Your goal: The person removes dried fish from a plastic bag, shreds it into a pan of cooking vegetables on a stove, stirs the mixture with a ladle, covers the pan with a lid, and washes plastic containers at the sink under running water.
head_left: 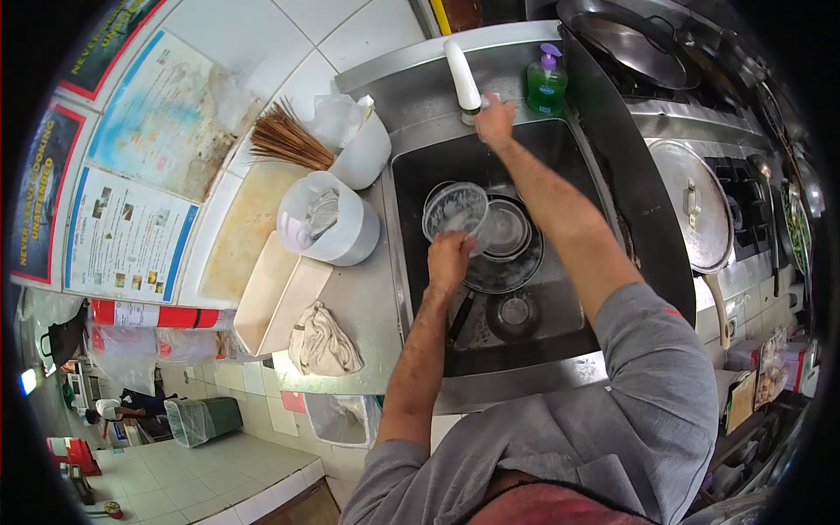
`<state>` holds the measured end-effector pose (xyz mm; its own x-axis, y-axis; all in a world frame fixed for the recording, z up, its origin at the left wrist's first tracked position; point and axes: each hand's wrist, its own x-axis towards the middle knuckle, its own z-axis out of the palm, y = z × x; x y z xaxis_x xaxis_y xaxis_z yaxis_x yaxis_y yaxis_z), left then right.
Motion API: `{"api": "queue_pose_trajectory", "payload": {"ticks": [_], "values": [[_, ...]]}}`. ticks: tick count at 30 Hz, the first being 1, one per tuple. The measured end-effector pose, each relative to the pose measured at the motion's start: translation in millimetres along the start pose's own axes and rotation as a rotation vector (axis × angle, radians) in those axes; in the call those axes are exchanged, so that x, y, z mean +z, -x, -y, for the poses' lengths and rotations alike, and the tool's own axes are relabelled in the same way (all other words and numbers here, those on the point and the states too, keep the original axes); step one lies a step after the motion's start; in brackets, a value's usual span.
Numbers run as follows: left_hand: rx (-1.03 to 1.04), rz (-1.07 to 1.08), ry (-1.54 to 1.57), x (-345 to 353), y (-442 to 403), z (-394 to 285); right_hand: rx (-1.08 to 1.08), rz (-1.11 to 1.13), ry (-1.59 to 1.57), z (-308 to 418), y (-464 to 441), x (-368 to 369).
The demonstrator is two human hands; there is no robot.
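My left hand (450, 260) grips the rim of a clear round plastic container (457, 208), tilted above the sink basin (414, 188). My right hand (497, 120) reaches to the back of the sink and is closed on the tap handle, which it mostly hides. Beside it rises the white tap spout (462, 74). Under the container, a pan (525, 273) with a dark handle lies in the basin with round metal dishware (506, 229) on it. A small metal bowl (514, 315) sits nearer to me.
A green soap bottle (546, 83) stands right of the tap. On the left counter are white tubs (354, 232), a bundle of thin sticks (293, 140), a cream tray (267, 297) and a crumpled cloth (322, 343). A lidded pan (691, 206) rests by the stove at right.
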<state>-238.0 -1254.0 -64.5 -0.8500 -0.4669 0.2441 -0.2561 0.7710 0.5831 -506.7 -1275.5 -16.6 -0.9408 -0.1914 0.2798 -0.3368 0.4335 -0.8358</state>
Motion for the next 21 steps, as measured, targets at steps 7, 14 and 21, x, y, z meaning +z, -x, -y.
{"api": "queue_pose_trajectory", "payload": {"ticks": [7, 14, 21], "values": [[0.094, 0.031, -0.001, 7.4, -65.8, -23.0, 0.377, 0.666, -0.414, -60.5, -83.3, -2.5], [0.005, 0.084, 0.133, 23.9, -105.5, -22.8, 0.31, 0.704, -0.59, -78.1, -89.0, 2.5], [-0.172, 0.162, 0.183, 27.5, -129.6, -44.9, 0.244, 0.683, -0.588, -75.6, -87.9, -0.9]]}}
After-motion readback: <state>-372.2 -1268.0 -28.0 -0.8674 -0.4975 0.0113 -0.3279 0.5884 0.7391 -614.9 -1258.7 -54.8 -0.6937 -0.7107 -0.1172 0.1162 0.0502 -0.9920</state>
